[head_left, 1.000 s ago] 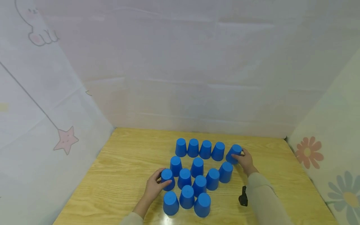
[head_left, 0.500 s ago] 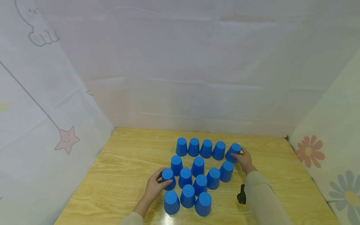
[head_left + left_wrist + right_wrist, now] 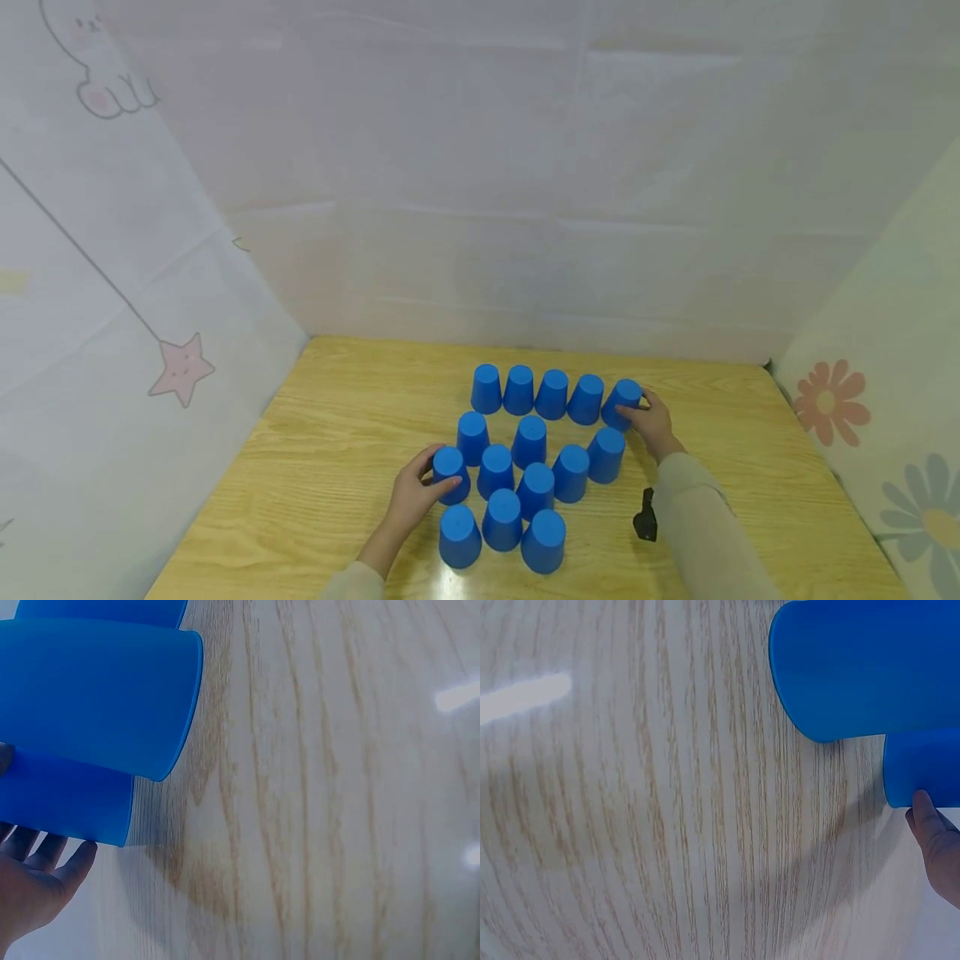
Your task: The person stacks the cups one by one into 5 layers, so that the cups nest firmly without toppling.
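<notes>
Several blue cups stand upside down on the table in rows. In the head view, my left hand [image 3: 412, 492] has its thumb and fingers around the cup [image 3: 452, 477] at the left end of a middle row. That cup also shows in the left wrist view, with fingers [image 3: 79, 866] along its side near the rim. My right hand [image 3: 654, 425] holds the rightmost cup [image 3: 622, 403] of the back row between thumb and fingers, close beside its neighbour cup [image 3: 586, 400]. In the right wrist view, fingers [image 3: 928, 817] touch that cup near its rim, behind a nearer cup [image 3: 870, 671].
Closest to me is a front group of cups, among them one [image 3: 543, 542] at its right. A small black object [image 3: 646, 517] lies on the wooden table [image 3: 322, 433] beside the right sleeve [image 3: 701, 517]. Printed cloth walls [image 3: 525, 208] enclose the back and sides.
The right hand has drawn its cup slightly left, narrowing the gap to the neighbouring cup. My left hand stays around the same cup, and the view has shifted a little.
</notes>
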### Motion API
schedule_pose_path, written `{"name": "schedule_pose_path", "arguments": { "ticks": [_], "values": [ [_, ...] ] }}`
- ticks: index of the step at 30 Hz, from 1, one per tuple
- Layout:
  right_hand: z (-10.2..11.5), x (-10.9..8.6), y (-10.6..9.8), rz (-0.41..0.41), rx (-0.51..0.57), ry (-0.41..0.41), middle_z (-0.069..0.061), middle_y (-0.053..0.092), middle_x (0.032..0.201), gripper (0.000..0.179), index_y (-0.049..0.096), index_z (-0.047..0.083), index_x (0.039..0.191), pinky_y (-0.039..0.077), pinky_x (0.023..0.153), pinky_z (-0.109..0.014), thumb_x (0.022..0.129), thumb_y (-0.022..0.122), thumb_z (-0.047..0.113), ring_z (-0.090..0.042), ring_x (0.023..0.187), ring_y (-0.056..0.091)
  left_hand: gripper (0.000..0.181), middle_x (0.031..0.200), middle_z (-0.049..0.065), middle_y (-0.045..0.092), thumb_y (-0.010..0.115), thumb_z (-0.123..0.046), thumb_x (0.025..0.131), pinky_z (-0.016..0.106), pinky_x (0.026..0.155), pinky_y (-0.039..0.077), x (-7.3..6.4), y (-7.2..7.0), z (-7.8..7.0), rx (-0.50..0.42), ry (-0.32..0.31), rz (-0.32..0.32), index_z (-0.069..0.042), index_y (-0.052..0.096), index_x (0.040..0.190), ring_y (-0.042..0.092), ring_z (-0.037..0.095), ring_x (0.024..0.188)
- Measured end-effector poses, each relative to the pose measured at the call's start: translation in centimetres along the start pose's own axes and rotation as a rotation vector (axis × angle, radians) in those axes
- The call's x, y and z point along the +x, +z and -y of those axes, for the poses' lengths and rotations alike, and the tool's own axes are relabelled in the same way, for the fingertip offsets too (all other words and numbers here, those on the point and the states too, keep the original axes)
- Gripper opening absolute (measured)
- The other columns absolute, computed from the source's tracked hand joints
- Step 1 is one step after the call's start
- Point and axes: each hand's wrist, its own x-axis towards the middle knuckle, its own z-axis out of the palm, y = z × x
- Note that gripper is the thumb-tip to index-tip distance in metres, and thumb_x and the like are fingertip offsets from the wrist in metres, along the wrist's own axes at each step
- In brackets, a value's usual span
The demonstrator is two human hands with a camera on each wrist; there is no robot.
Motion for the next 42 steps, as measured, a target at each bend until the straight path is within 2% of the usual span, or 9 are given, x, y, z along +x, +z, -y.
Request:
{"name": "schedule_pose_path", "arguments": {
  "ticks": [7, 15, 17, 23, 26, 34, 42],
  "values": [
    [0.0, -0.2, 0.1, -0.011, -0.015, 0.003, -0.032, 0.027, 0.128, 0.073, 0.018, -0.003, 0.134, 0.03, 0.087, -0.056, 0.08, 0.061, 0.019, -0.045, 0.114, 0.029, 0.051, 0.118, 0.013, 0.049, 0.068, -0.02, 0.075, 0.052, 0.086, 0.035, -0.2, -0.2, -0.4, -0.002, 0.005, 0.009, -0.005, 0.048, 0.119, 0.041, 0.035, 0.111],
    [-0.6, -0.3, -0.2, 0.017, 0.009, -0.016, -0.033, 0.024, 0.129, 0.085, 0.012, -0.001, 0.136, 0.03, 0.087, -0.057, 0.077, 0.065, 0.028, -0.047, 0.115, 0.027, 0.053, 0.119, 0.023, 0.045, 0.067, -0.012, 0.075, 0.055, 0.083, 0.036, -1.0, -0.5, -2.8, -0.004, -0.016, 0.036, 0.002, 0.044, 0.121, 0.038, 0.042, 0.11],
    [-0.8, -0.4, -0.5, 0.045, 0.003, -0.019, -0.034, 0.022, 0.129, 0.088, 0.009, 0.0, 0.137, 0.029, 0.088, -0.057, 0.076, 0.065, 0.032, -0.047, 0.116, 0.025, 0.054, 0.119, 0.021, 0.046, 0.067, -0.014, 0.075, 0.054, 0.083, 0.036, -0.9, -0.5, -2.6, -0.001, -0.019, 0.04, 0.001, 0.044, 0.121, 0.039, 0.042, 0.11],
    [-0.8, -1.0, -1.2, 0.093, -0.049, -0.045, -0.036, 0.016, 0.13, 0.088, 0.007, -0.002, 0.136, 0.028, 0.089, -0.056, 0.078, 0.062, 0.035, -0.048, 0.116, 0.021, 0.056, 0.121, 0.016, 0.047, 0.068, -0.021, 0.075, 0.052, 0.083, 0.038, -0.5, -0.2, -0.3, 0.016, -0.007, 0.037, -0.004, 0.045, 0.123, 0.04, 0.038, 0.111],
    [-0.7, -1.3, -1.5, 0.113, -0.062, -0.042, -0.036, 0.013, 0.131, 0.087, 0.006, -0.003, 0.136, 0.027, 0.089, -0.057, 0.079, 0.061, 0.034, -0.048, 0.117, 0.02, 0.056, 0.12, 0.016, 0.048, 0.068, -0.021, 0.074, 0.052, 0.083, 0.038, -0.4, -0.1, 0.2, 0.007, 0.006, 0.033, -0.005, 0.046, 0.122, 0.041, 0.038, 0.11],
    [0.1, -2.2, -2.0, 0.177, -0.047, -0.062, -0.033, 0.013, 0.133, 0.082, 0.003, -0.001, 0.136, 0.025, 0.092, -0.055, 0.082, 0.059, 0.025, -0.046, 0.119, 0.019, 0.053, 0.118, 0.013, 0.05, 0.069, -0.021, 0.073, 0.049, 0.083, 0.039, -0.3, -0.5, 0.1, 0.019, 0.001, 0.015, -0.009, 0.049, 0.12, 0.042, 0.035, 0.11],
    [0.2, -2.9, -2.4, 0.178, -0.055, -0.115, -0.033, 0.017, 0.132, 0.08, 0.007, -0.002, 0.136, 0.027, 0.091, -0.055, 0.082, 0.06, 0.023, -0.046, 0.118, 0.021, 0.052, 0.116, 0.014, 0.051, 0.069, -0.021, 0.073, 0.05, 0.082, 0.039, -0.3, -1.3, -0.2, 0.039, 0.025, 0.008, -0.007, 0.05, 0.118, 0.043, 0.036, 0.108]
  ]
}}
